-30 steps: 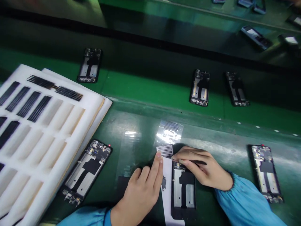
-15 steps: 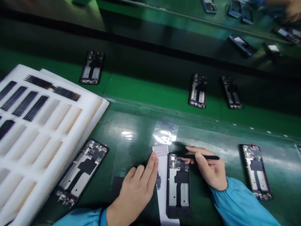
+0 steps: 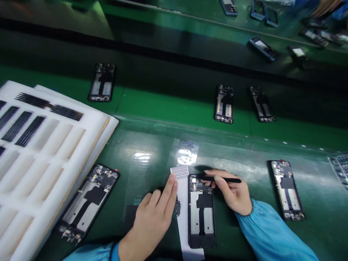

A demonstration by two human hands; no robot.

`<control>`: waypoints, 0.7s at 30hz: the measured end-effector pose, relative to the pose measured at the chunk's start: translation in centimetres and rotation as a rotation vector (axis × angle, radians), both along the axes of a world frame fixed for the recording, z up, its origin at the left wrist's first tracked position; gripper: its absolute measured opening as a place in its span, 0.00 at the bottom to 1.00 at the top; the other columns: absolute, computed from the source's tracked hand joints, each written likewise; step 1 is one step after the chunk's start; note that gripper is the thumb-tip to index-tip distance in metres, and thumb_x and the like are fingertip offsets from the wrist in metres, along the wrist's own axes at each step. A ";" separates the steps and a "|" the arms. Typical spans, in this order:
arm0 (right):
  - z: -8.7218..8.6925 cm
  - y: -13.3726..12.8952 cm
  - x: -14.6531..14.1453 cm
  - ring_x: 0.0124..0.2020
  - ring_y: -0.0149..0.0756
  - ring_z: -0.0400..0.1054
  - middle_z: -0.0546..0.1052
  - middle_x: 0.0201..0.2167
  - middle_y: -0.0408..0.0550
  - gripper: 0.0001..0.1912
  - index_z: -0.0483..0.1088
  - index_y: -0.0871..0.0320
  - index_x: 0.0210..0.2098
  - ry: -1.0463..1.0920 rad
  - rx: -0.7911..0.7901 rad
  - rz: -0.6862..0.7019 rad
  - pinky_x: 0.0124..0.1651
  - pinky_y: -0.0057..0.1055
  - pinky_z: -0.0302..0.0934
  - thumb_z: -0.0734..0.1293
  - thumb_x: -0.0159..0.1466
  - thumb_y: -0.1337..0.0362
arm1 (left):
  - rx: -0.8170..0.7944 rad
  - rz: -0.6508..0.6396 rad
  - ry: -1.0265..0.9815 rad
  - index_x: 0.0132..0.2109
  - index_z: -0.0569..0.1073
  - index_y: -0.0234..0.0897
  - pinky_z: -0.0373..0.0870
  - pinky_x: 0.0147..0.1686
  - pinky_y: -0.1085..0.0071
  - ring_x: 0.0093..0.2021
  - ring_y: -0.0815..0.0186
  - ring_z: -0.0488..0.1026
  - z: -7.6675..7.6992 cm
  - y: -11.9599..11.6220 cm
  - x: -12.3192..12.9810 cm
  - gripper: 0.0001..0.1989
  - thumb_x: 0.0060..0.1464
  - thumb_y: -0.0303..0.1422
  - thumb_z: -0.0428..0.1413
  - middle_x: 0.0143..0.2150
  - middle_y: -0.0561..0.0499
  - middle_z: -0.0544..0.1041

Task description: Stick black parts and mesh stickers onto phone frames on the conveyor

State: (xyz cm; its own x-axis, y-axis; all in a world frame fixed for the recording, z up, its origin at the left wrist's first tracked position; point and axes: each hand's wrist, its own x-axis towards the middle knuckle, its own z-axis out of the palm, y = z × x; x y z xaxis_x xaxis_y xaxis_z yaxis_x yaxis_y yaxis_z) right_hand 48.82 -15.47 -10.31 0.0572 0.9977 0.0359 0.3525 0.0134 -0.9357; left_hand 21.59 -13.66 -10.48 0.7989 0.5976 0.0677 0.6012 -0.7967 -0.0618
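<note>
My right hand (image 3: 230, 192) grips a pair of black tweezers (image 3: 230, 179), their tips over the upper end of an opened phone (image 3: 201, 217). Circuit boards and black film show inside this upright-lying phone. Left of it runs a white paper strip (image 3: 186, 217), topped by a small sheet of dark dots (image 3: 179, 172). With its fingers stretched out, my left hand (image 3: 152, 217) rests two fingertips at that sheet's lower left edge. Beside those fingers, partly covered, lies a small dark part (image 3: 177, 206). A clear film with dots (image 3: 186, 150) lies just beyond.
Another opened phone (image 3: 89, 201) lies at left beside white foam trays (image 3: 61, 130) holding black strips. One more (image 3: 287, 188) lies at right. Several phones, including one phone (image 3: 102, 82), sit on the green belt (image 3: 163, 108). At top right is another person's hand (image 3: 324, 7).
The view has shifted, so most things sit further left in the picture. Both hands keep about the same place relative to the phone, and the tweezers stay over its upper end.
</note>
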 end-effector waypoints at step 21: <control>-0.9 -9.8 -5.9 0.20 0.45 0.76 0.77 0.21 0.47 0.17 0.59 0.52 0.33 -0.773 -0.379 -0.255 0.21 0.32 0.58 0.51 0.74 0.52 | -0.610 0.360 -0.725 0.57 0.71 0.44 0.77 0.42 0.78 0.47 0.65 0.81 1.7 -2.1 -2.1 0.15 0.67 0.35 0.49 0.48 0.49 0.82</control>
State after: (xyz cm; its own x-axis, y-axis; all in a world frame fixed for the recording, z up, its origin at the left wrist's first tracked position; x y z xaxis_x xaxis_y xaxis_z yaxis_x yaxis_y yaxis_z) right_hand 42.89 -25.22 -11.19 0.3753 0.9106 -0.1732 0.8359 -0.4132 -0.3614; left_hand 19.45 -15.72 -8.74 0.4520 0.8894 0.0678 0.5429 -0.3347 0.7702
